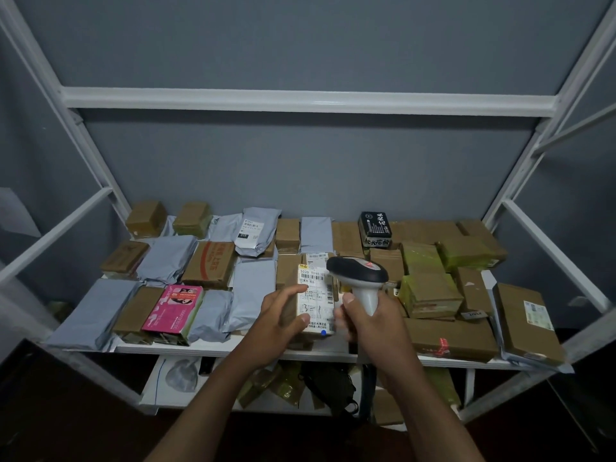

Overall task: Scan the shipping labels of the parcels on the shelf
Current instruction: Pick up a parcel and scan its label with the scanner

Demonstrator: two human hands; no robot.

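At the front edge of a white shelf [213, 349] crowded with parcels, we hold one labelled box [315, 303] in our left hand [283, 316], thumb and fingers curled round its near left side, while our right hand [368, 323] is wrapped tight round the grip of a handheld scanner [358, 273].

The box sits just left of the scanner, its shipping label [316, 295] turned up toward us. Its long axis runs away from us toward the back wall, with the barcodes at the far end, right beside the scanner head. The scanner's handle points down into our fist and its head leans over toward the label.

To do this step well, we judge the box should stay level and steady while the scanner window is aimed squarely across the barcode lines, kept slightly apart from the paper. Whether a beam is lit, we cannot tell.

Left of the box lie grey mailers [166, 258] and a pink carton [175, 310].
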